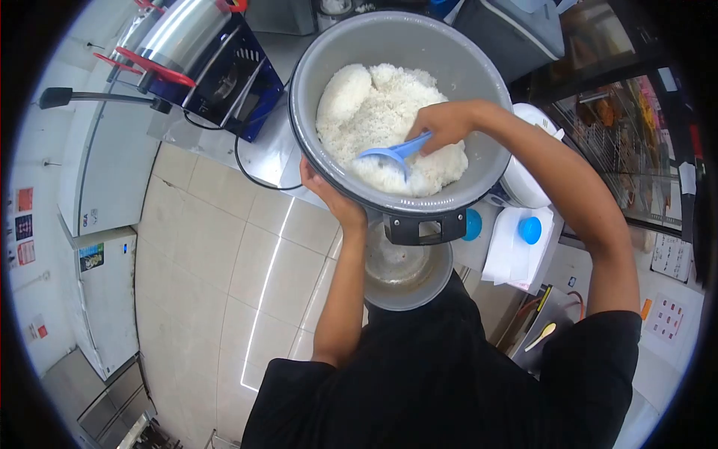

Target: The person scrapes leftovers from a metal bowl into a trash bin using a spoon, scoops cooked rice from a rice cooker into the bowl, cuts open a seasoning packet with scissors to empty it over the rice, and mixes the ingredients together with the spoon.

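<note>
A large grey rice cooker pot is tilted toward me, with a mound of cooked white rice inside it. My right hand reaches over the rim, its fingers closed round the handle of a light-blue rice scoop. The scoop's bowl is pressed into the rice near the front wall. My left hand grips the pot from outside at its lower left, with some fingers hidden behind the wall. Below the pot's black side handle a metal bowl shows, partly covered by the pot.
At the upper left, a machine with a steel drum and red handles stands on the steel counter. Right of the pot are white papers and a blue lid. A glass display cabinet stands farther right. Tiled floor lies to the left.
</note>
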The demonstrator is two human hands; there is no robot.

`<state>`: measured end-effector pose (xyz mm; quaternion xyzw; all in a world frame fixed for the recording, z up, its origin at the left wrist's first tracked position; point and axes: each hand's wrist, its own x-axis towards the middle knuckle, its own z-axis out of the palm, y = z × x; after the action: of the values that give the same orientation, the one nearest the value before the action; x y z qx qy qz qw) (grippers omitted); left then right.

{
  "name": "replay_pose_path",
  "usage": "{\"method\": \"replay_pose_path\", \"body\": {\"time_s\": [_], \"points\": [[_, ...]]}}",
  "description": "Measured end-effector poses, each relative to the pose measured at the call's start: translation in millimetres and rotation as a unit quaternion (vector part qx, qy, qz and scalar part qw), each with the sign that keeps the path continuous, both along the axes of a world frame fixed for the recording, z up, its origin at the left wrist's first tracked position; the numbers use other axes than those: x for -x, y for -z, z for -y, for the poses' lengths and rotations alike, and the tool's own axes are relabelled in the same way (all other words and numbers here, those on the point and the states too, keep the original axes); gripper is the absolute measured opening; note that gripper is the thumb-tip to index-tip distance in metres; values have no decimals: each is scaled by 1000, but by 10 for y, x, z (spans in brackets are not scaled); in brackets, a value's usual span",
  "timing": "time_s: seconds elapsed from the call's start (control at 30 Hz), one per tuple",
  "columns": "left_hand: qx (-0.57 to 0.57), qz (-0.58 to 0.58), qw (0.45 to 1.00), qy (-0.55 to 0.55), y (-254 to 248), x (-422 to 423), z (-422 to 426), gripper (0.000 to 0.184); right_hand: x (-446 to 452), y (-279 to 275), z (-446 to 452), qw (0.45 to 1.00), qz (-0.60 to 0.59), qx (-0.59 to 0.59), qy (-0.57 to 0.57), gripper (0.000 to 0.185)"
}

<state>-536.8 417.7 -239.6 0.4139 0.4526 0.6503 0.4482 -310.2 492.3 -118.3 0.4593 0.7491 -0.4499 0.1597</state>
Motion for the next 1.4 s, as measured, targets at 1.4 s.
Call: {"method": "replay_pose_path", "body": {"time_s": [1.4], "points": [[278,-214,899,262,157,1263,904,53,-436,-580,292,954,-150,100,242,46]]}}
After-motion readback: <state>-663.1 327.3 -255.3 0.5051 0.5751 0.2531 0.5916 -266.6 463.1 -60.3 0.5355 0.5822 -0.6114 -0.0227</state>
